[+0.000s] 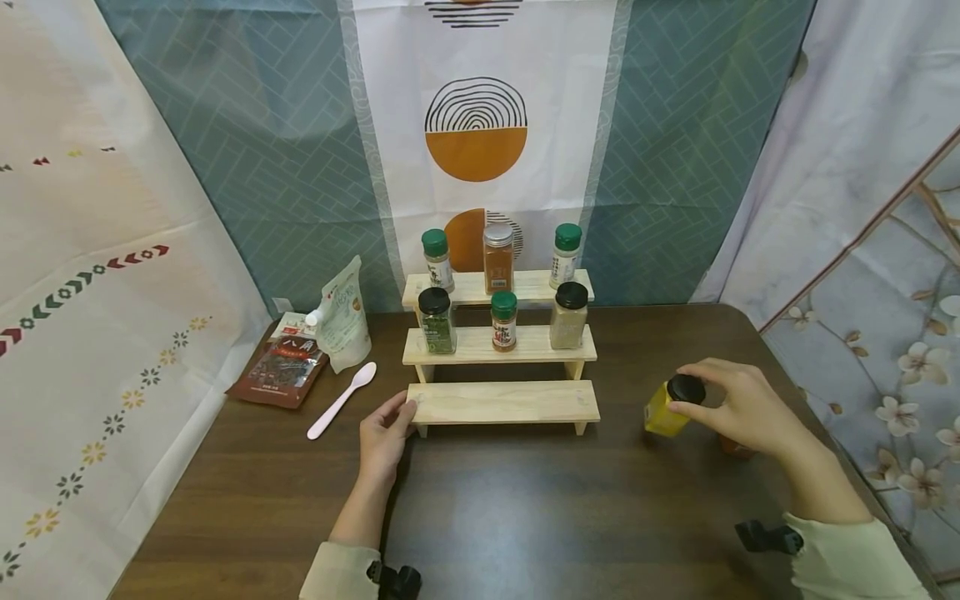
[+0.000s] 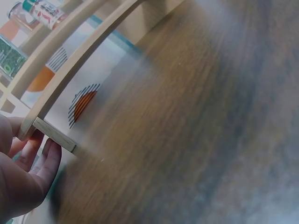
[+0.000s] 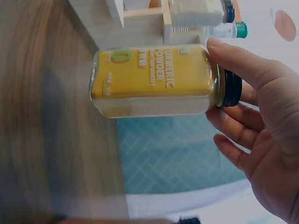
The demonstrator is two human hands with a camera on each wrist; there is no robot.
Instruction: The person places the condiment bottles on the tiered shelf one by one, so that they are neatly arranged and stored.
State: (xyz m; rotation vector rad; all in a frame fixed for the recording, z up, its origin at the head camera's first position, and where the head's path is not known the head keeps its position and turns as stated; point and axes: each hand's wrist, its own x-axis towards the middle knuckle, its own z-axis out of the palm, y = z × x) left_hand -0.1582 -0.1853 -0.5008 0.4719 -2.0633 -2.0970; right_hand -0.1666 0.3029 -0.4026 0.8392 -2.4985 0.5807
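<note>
My right hand [image 1: 738, 408] pinches a turmeric powder jar [image 3: 154, 77] near its black lid, with thumb and fingers on opposite sides. Yellow powder shows through the clear jar, which tilts close over the table, right of the wooden tiered rack [image 1: 502, 402]. With thumb and fingertips, my left hand [image 1: 384, 437] grips the left end of the rack's lowest step. That step is bare. On the middle step stand a green-herb jar [image 1: 437, 329], a small green-capped bottle [image 1: 504, 332] and a black-lidded jar [image 1: 568, 325].
The top step carries two green-capped bottles [image 1: 437, 271] [image 1: 565, 265] around an orange-brown spice jar [image 1: 498, 268]. At left lie a brown spice packet [image 1: 281, 367], a white spouted pouch [image 1: 343, 325] and a pink spoon [image 1: 341, 402]. A reddish-brown container [image 1: 735, 447] is partly hidden behind my right hand.
</note>
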